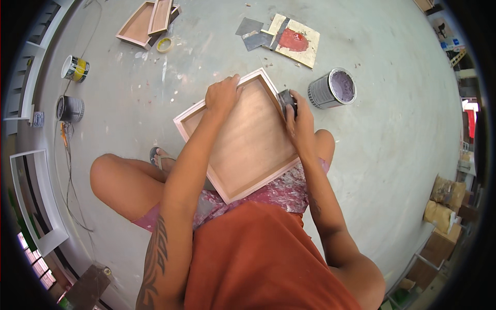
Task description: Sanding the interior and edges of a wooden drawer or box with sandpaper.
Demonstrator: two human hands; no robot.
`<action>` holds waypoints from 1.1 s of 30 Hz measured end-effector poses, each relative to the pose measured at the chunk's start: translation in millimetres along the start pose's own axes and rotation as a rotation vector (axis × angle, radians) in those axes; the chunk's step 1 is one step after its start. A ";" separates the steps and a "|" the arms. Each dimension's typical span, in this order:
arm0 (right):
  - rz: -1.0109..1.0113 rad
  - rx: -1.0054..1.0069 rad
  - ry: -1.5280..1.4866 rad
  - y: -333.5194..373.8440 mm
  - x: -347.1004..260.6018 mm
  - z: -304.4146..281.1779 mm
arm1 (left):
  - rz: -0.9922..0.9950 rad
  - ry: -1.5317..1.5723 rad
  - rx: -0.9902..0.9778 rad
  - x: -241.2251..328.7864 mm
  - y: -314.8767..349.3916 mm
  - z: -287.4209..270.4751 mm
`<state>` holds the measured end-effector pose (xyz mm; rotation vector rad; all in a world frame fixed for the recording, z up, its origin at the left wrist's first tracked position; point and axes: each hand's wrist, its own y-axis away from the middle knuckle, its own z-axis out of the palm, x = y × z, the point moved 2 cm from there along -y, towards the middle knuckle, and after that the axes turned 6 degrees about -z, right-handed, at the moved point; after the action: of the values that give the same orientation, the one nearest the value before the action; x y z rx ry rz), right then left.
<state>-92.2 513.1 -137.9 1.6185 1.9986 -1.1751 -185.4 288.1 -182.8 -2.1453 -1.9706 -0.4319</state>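
A shallow, unpainted wooden drawer box (253, 139) rests tilted across my lap, its open side facing up. My left hand (222, 96) is closed over the far left rim, with the fingertips partly out of sight. In my right hand (301, 123) is a dark sanding block (287, 101), pressed flat to the outer face of the box's right side. Its far end shows past my fingers; my palm hides the rest.
An open can of greyish paint (342, 87) stands right of the box. Beyond lie grey sandpaper sheets (251, 40) and a board with red paste (294, 40). More wooden boxes (138, 26), a tape roll (165, 45) and two cans (75, 69) are at left, near cables (66, 175).
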 end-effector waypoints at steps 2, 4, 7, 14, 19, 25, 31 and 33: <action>-0.012 -0.047 0.108 -7.3 8.9 14.1 | -0.002 0.000 0.000 -2.6 -1.8 0.1; -0.025 -0.093 0.218 -6.3 12.0 22.8 | 0.017 -0.001 0.014 -2.2 -2.3 0.0; 0.047 -0.137 0.372 -6.5 13.8 28.3 | -0.012 -0.021 -0.049 -3.7 -0.5 -0.5; 0.102 -0.182 0.377 -16.2 11.1 48.2 | 0.007 0.029 0.022 -9.3 -0.4 1.2; 0.083 -0.164 0.473 -58.3 23.4 70.5 | 0.023 0.044 -0.004 -2.8 -2.5 3.6; 0.145 -0.167 0.484 -38.3 22.8 67.1 | -0.005 0.058 0.059 -8.7 3.1 4.0; 0.039 -0.113 0.447 -68.7 24.9 78.7 | 0.052 0.061 0.051 -8.6 -4.2 0.0; 0.112 -0.121 0.461 -55.6 24.6 71.7 | 0.025 0.060 0.044 -7.7 1.0 7.7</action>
<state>-168.5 474.3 -176.7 2.0464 2.1517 -0.6660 -184.3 283.4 -192.6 -2.1029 -1.9011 -0.4399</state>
